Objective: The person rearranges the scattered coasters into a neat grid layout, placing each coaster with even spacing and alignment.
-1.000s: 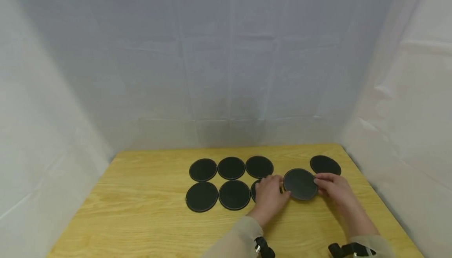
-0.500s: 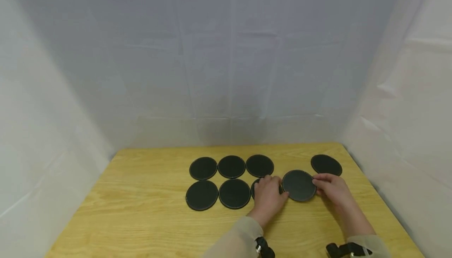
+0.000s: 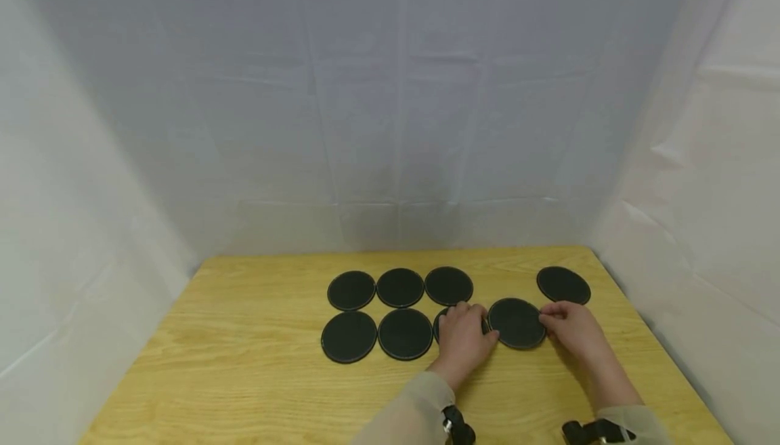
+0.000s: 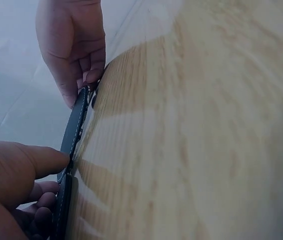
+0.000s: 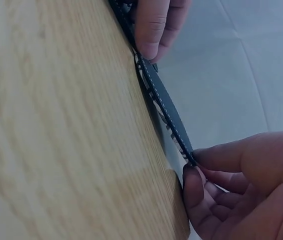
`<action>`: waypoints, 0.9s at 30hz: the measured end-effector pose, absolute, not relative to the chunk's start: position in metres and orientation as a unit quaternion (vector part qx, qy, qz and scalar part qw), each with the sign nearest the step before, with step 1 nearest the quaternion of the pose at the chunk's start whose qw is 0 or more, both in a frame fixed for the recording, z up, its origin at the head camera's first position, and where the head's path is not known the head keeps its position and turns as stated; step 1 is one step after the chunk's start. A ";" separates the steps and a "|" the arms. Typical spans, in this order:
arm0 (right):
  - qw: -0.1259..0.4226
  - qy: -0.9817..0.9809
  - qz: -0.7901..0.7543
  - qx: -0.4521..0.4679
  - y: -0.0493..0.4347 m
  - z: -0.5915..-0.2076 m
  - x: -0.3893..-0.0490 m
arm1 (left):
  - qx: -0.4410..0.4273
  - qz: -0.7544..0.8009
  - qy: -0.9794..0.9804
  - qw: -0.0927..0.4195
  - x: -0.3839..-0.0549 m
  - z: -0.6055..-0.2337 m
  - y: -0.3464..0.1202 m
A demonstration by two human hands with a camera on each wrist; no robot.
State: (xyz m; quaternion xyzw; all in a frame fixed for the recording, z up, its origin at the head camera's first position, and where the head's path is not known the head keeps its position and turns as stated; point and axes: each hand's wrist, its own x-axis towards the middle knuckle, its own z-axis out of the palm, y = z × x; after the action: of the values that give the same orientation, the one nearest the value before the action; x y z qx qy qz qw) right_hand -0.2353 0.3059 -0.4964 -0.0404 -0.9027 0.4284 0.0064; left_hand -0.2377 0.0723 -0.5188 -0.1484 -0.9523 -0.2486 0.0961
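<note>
Black round coasters with pale stitched rims lie on a wooden table. My right hand (image 3: 573,328) pinches the right edge of one coaster (image 3: 516,324) between thumb and fingertips. That coaster is tilted, its right side raised off the wood, and a black-and-white patterned underside shows in the right wrist view. My left hand (image 3: 464,340) rests over the front row's third coaster (image 3: 440,326), mostly hiding it. Its thumb (image 4: 51,161) lies extended against the near left edge of the tilted coaster.
Two more front-row coasters, a left one (image 3: 349,337) and a middle one (image 3: 405,334), lie side by side. Behind them is a row of three, including a back-right coaster (image 3: 449,286). A separate coaster (image 3: 563,285) sits near the table's right edge. White sheeting (image 3: 390,126) surrounds the table.
The held coaster has come down closer to the table and slightly toward me, its right side lowered by my right hand. My left hand has stayed almost still.
</note>
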 end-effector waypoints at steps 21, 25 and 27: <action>0.002 -0.940 0.341 -0.018 0.304 -0.497 -0.234 | -0.156 -0.272 -0.947 0.078 -0.237 -0.517 0.069; 0.000 -0.939 0.343 -0.019 0.304 -0.496 -0.233 | -0.157 -0.274 -0.946 0.077 -0.237 -0.517 0.068; -0.002 -0.939 0.344 -0.018 0.304 -0.496 -0.233 | -0.158 -0.274 -0.945 0.077 -0.237 -0.517 0.068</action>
State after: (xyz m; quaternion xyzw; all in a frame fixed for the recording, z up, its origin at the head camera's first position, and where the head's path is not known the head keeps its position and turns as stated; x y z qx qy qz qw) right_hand -0.2329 0.3041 -0.4959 -0.0184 -0.9389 0.3436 -0.0015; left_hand -0.2365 0.0678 -0.5174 -0.1582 -0.9455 -0.2742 0.0770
